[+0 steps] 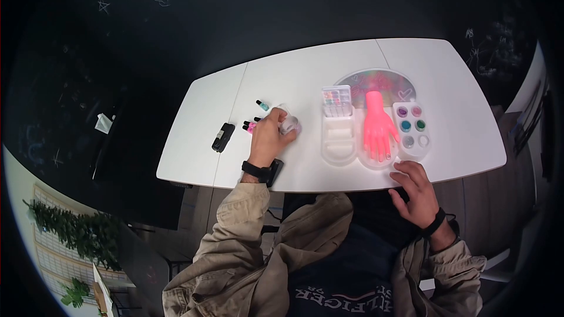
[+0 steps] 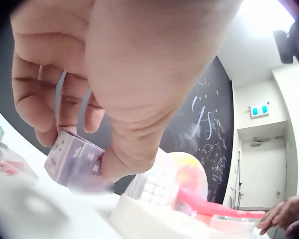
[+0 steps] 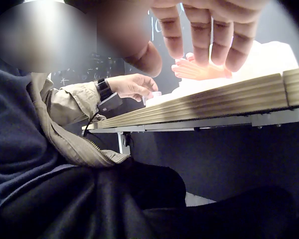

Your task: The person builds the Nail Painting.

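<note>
While a big white table [image 1: 299,76] stands in front, a white tray [image 1: 339,131] and a pink toy hand [image 1: 377,123] sit on it, side by side. The right hand [image 1: 417,192] is loose, fingers bent, by the table's near edge. The left hand [image 1: 268,139] pinches a small round purple thing [image 2: 75,162], left of the tray. Tiny black-capped bottles [image 1: 252,127] lie beside that hand.

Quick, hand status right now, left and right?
Left hand: closed, holding the purple patterned roll.
Right hand: open, holding nothing, by the table's near edge.
</note>
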